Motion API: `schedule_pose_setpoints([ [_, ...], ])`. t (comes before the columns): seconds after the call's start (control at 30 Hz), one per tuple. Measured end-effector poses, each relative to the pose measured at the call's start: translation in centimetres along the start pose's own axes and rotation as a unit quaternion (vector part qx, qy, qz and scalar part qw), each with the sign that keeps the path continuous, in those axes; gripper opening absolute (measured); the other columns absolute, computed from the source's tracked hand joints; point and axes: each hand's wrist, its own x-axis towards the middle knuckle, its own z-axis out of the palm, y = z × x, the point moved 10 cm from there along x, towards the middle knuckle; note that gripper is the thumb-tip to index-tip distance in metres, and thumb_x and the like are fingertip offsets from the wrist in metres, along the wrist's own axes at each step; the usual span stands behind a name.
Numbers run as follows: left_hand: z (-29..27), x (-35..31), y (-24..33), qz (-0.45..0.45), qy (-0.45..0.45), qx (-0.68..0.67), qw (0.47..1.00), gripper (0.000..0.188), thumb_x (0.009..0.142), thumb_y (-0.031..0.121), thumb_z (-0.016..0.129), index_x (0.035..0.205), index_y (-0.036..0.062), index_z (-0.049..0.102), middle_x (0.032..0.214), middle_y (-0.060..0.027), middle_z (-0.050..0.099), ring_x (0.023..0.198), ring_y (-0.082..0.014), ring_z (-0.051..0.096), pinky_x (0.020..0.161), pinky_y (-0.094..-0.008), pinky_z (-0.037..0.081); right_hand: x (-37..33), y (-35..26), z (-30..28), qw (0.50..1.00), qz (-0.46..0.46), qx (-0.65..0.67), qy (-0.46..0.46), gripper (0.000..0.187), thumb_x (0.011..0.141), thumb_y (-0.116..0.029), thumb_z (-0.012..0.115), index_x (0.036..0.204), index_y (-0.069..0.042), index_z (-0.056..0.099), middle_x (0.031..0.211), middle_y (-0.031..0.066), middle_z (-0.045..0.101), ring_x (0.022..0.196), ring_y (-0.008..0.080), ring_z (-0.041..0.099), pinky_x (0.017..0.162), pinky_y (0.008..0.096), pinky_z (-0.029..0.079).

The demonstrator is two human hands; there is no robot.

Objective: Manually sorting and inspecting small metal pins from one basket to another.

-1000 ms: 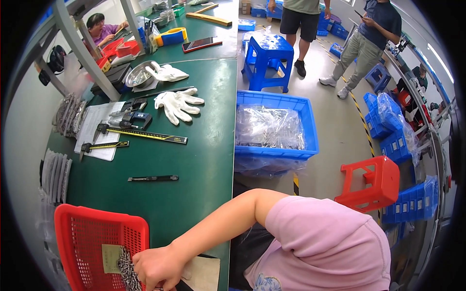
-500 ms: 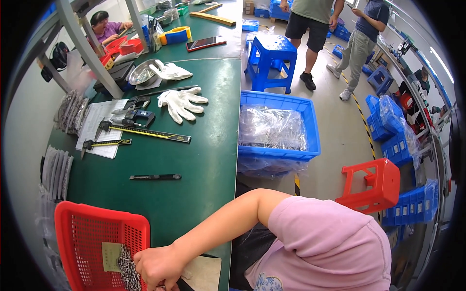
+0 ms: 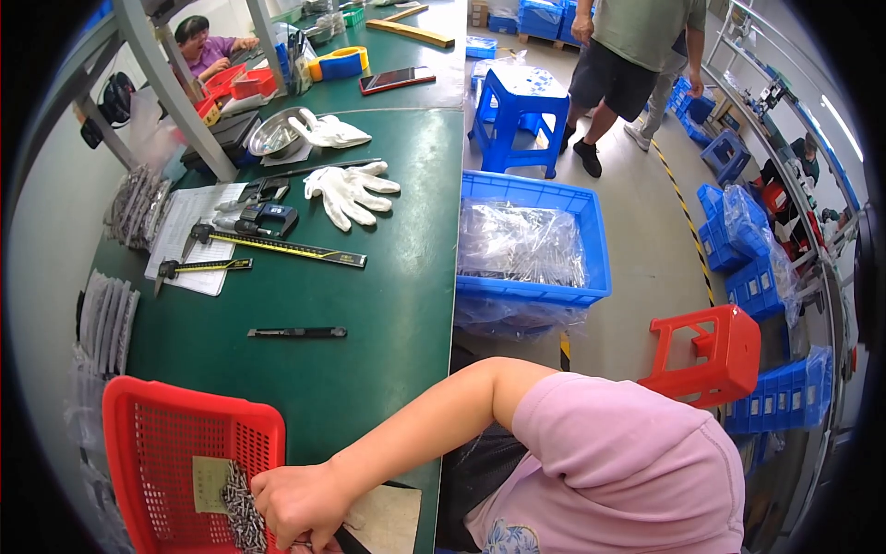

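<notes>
only one hand in view, the right hand, arm crossing in from the pink sleeve at lower right. it sits at the near right corner of the red basket, fingers curled down and closed on something at the table edge; can't tell exactly what, fingertips are cut off by the frame. the bundle of small grey metal pins lies inside the basket, touching the hand on its left side, long axis running roughly away-to-near along the basket wall, next to a tan card. left hand not in view, so right is the nearer one. a beige sheet lies just right of the hand on the green table. vs half a second ago: hand and pins in about the same spot, grip looks unchanged; only the people in the aisle have shifted.
</notes>
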Motion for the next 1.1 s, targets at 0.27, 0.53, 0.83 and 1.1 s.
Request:
schedule_pose_setpoints([
  [0.27,1.4,-1.0,0.4,-0.016,-0.049,-0.077,0.996,0.046,0.095,0.029,0.048,0.132,0.0028,0.040,0.132,-0.0086,0.043,0.118,-0.0226,0.043,0.097,-0.0404,0.036,1.0,-1.4,-1.1,0.998,0.004,0.054,-0.023,0.024,0.056,-0.034,0.069,0.065,-0.013,0.060,0.064,-0.0009,0.055,0.069,0.0221,0.053,0.068,0.0391,0.038],
  [0.53,4.2,-0.1,-0.1,-0.046,-0.064,-0.137,0.987,0.044,0.096,0.029,0.041,0.128,-0.0012,0.044,0.120,-0.0181,0.055,0.112,-0.0278,0.053,0.096,-0.0437,0.043,1.0,0.0,-4.6,0.990,0.090,0.097,-0.040,0.035,0.060,-0.024,0.080,0.089,-0.008,0.070,0.075,0.0005,0.065,0.064,0.0179,0.057,0.064,0.0312,0.041],
  [0.83,4.2,-1.4,1.3,-0.005,-0.075,-0.153,0.985,0.026,0.094,0.019,0.052,0.102,-0.0026,0.064,0.114,-0.0183,0.059,0.105,-0.0224,0.057,0.091,-0.0355,0.046,1.5,-0.6,-3.4,0.983,0.101,0.139,-0.066,0.035,0.061,-0.023,0.083,0.088,-0.006,0.071,0.076,0.0002,0.068,0.061,0.0122,0.057,0.065,0.0284,0.042],
  [1.1,4.4,-1.3,1.2,-0.007,-0.074,-0.137,0.988,0.032,0.094,0.023,0.052,0.105,-0.0049,0.060,0.112,-0.0187,0.059,0.106,-0.0251,0.057,0.094,-0.0382,0.045,1.4,-0.4,-3.5,0.982,0.107,0.136,-0.074,0.035,0.061,-0.024,0.083,0.087,-0.006,0.071,0.074,-0.0001,0.068,0.062,0.0122,0.058,0.066,0.0282,0.042],
])
